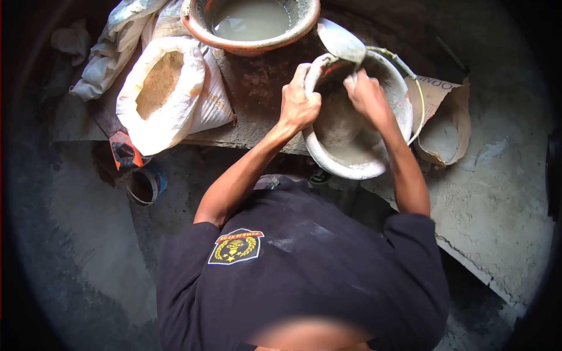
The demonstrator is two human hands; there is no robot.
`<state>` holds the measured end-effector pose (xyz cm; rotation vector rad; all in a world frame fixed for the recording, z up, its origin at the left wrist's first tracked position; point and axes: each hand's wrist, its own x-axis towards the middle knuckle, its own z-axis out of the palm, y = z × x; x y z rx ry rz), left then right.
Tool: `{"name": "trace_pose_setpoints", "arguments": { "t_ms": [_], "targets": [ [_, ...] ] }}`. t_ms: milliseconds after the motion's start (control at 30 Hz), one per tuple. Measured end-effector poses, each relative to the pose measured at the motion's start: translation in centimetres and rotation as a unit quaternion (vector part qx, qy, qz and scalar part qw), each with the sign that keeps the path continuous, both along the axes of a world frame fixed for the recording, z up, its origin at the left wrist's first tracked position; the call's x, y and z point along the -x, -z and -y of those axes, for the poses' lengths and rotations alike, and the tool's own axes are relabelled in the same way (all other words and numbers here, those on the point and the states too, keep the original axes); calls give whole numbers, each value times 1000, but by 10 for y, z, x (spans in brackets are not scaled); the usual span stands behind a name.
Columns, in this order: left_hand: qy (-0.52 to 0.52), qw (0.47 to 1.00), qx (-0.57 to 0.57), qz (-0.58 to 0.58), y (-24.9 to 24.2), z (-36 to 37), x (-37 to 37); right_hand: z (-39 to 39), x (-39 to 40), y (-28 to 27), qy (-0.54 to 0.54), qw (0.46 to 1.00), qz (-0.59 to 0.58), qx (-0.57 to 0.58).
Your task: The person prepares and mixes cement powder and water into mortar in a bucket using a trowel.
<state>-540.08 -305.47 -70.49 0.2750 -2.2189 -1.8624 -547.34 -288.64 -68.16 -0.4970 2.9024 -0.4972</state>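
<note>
A round basin [359, 170] with a pale, crusted rim stands in front of me, tilted a little, with grey mix [339, 126] inside. My left hand [300, 100] is closed round its left rim. Over the inside of the basin, near the far edge, my right hand [369, 96] is closed; what its fingers hold is mostly hidden. A pale, rounded scoop-like piece [341, 41] rests at the far rim, just beyond my right hand.
A larger basin [252, 44] of cloudy water stands at the back. Left of it, an open white sack [130, 105] holds tan powder. An orange tool [124, 151] and a small bucket [158, 184] lie lower left. A torn paper bag [459, 117] and a yellowish cord [422, 105] are at right.
</note>
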Motion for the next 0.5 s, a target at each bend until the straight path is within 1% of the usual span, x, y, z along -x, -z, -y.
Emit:
{"name": "trace_pose_setpoints", "arguments": {
  "t_ms": [67,100,167,233,267,333,367,433,467,500],
  "targets": [
    [5,1000,-15,25,-1,5,2,8,6,-1,9,1000,-1,-10],
    [-9,999,-33,-6,4,1,3,6,6,-4,5,1000,-7,-13],
    [-18,999,-43,-12,8,-2,2,-1,-11,-9,13,1000,-1,-8],
    [-23,998,-56,-13,7,-3,4,-9,-40,-29,20,999,42,-3],
    [-23,998,-58,-14,5,-3,4,-8,-55,-45,57,994,76,-54],
    [-25,998,-53,-2,0,-3,3,-16,-80,-63,62,991,94,-76],
    [-26,998,-51,-3,-1,-2,4,-19,-79,-60,60,991,93,-74],
    [-18,999,-37,16,-1,-3,2,-24,-83,-44,52,994,54,-82],
    [-15,999,-35,19,0,-4,1,-23,-78,-34,55,994,57,-80],
    [-12,999,-23,22,1,-4,0,-19,-59,-21,49,997,48,-42]
  ]
}}
